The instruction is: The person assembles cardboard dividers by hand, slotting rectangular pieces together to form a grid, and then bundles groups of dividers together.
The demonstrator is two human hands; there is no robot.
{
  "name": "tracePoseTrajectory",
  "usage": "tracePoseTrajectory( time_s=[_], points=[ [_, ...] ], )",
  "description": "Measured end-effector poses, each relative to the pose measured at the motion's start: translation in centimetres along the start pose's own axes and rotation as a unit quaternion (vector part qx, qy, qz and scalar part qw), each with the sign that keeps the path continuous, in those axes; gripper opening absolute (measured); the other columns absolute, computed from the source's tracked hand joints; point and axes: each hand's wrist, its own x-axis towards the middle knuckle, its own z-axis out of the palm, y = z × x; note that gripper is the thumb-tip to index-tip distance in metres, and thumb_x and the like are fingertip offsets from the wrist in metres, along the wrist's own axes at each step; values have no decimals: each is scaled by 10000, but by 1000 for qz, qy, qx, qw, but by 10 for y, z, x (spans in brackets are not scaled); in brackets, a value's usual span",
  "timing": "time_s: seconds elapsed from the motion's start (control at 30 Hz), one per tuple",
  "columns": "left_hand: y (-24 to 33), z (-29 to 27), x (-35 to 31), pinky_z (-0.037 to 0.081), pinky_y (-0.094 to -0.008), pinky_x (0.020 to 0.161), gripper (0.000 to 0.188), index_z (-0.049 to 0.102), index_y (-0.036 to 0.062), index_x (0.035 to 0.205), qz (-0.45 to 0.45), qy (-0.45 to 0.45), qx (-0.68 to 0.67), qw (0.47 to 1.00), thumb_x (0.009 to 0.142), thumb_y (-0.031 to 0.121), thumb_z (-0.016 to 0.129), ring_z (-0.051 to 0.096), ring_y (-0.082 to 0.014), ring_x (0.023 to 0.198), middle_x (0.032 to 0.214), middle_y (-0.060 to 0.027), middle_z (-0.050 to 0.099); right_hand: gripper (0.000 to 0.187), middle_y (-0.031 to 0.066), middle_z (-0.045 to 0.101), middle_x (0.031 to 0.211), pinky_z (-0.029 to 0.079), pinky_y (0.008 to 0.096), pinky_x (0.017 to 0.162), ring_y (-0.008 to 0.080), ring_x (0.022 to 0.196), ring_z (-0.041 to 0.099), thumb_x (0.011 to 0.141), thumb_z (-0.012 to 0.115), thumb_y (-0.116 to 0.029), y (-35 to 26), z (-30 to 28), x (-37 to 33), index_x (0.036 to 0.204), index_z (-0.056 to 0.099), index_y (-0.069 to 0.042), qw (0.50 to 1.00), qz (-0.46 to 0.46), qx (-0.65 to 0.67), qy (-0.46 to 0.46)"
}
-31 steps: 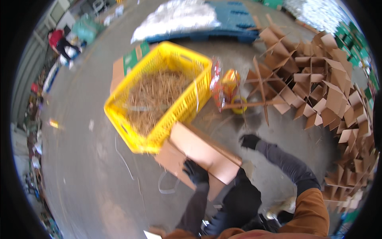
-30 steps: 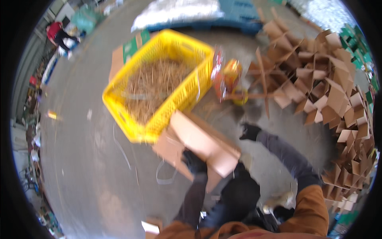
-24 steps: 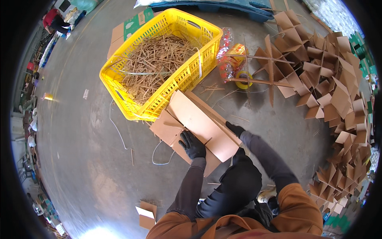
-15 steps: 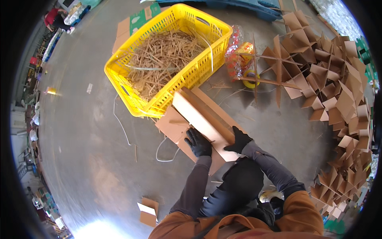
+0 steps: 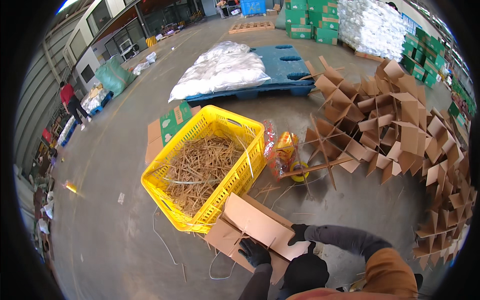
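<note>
My left hand (image 5: 255, 252), in a black glove, lies with fingers spread on a flat piece of brown cardboard (image 5: 222, 237). Beside it, cardboard sheets (image 5: 257, 216) stand tilted on the flat piece, their broad face showing. My right hand (image 5: 299, 234), also gloved in black, is closed around the right end of these sheets. Some of its fingers are hidden by the cardboard. Thin cardboard strips lie near my left hand. Just beyond the sheets is a yellow plastic crate (image 5: 231, 200) holding many narrow cardboard strips (image 5: 202, 165).
Slotted cardboard dividers (image 5: 385, 120) are heaped along the right. A roll of yellow tape (image 5: 299, 171) lies beside the crate. Farther off are a blue pallet (image 5: 282, 65) with white bags (image 5: 220, 70), green cartons (image 5: 300, 31), and a person (image 5: 73, 102) standing at the left.
The view has tilted up, so the crate and my hands sit lower and more of the hall shows. The cardboard sheets lean over more, with their broad face visible.
</note>
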Motion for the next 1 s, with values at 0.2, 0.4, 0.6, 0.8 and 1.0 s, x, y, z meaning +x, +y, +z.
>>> tracePoseTrajectory(
  time_s=[0.2, 0.4, 0.6, 0.8, 1.0],
  points=[
    [15, -6, -1, 74, -512, 1093, 518, 322, -51, 1345, -6, -10, -64, 998, 916, 236, 371, 133, -318, 1374, 1443, -180, 253, 921, 220, 590, 1101, 459, 370, 866, 340, 1018, 574, 461, 752, -596, -19, -96, -28, 1122, 562, 17, 984, -14, -176, 19],
    [2, -14, -5, 76, -493, 1094, 510, 305, -38, 1360, 6, -9, -63, 998, 919, 213, 363, 137, -313, 1375, 1443, -171, 274, 809, 192, 607, 1067, 447, 369, 891, 313, 1020, 576, 536, 795, -437, -24, -233, -201, 1182, 504, -46, 978, 1, -113, 176],
    [73, -11, 8, 244, -409, 1061, 514, 347, -39, 1331, 118, 9, -283, 952, 941, 282, 440, 278, -303, 1325, 1408, -187, 326, 527, 59, 607, 1090, 471, 321, 870, 146, 984, 570, 732, 742, -87, 65, -121, -291, 1199, 502, -32, 789, -136, 482, 355],
    [295, -127, -14, 436, -347, 888, 726, 384, 7, 1295, 400, -371, -459, 701, 735, 332, 712, 535, -235, 1103, 1176, -180, 552, 448, 91, 587, 1123, 480, 357, 886, 212, 1008, 579, 766, 703, -86, 112, -4, -266, 1173, 523, -37, 510, -168, 752, 383],
    [344, -139, -44, 493, -409, 760, 736, 483, 33, 1143, 490, -382, -226, 750, 596, 440, 761, 606, -331, 909, 1026, -181, 601, 667, 106, 597, 1065, 492, 368, 829, 222, 946, 592, 714, 750, -374, 180, 60, -257, 1211, 465, -34, 636, 244, 580, 446]
  ],
)
